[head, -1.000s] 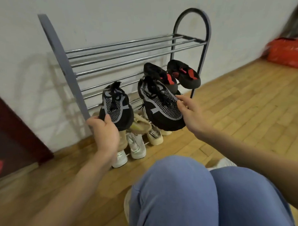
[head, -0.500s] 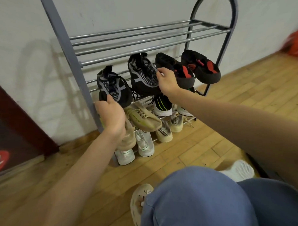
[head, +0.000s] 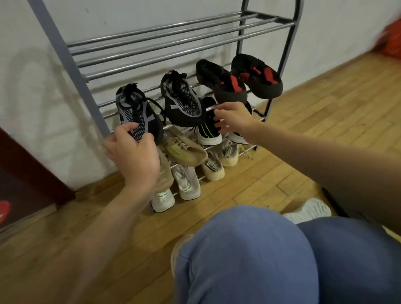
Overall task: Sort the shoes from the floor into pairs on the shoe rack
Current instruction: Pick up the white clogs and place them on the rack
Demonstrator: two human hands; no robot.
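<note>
A grey metal shoe rack (head: 182,42) stands against the white wall. On its second shelf sit two black and grey mesh shoes. My left hand (head: 133,154) grips the toe of the left mesh shoe (head: 136,111). The right mesh shoe (head: 181,100) rests on the bars by itself. My right hand (head: 233,118) hovers just right of it, fingers spread, holding nothing. A pair of black shoes with red patches (head: 238,80) lies further right on the same shelf.
Lower shelves hold beige shoes (head: 183,148), black shoes with white soles (head: 209,131), cream shoes (head: 215,167) and white shoes (head: 187,184). My blue-trousered knees (head: 255,259) fill the foreground over the wooden floor. A red bag (head: 395,40) lies far right, a dark red door frame (head: 25,162) at left.
Both mesh shoes went from mid-air onto the second shelf. My right hand let go of its shoe and drew back, fingers open. My left hand still holds the left shoe.
</note>
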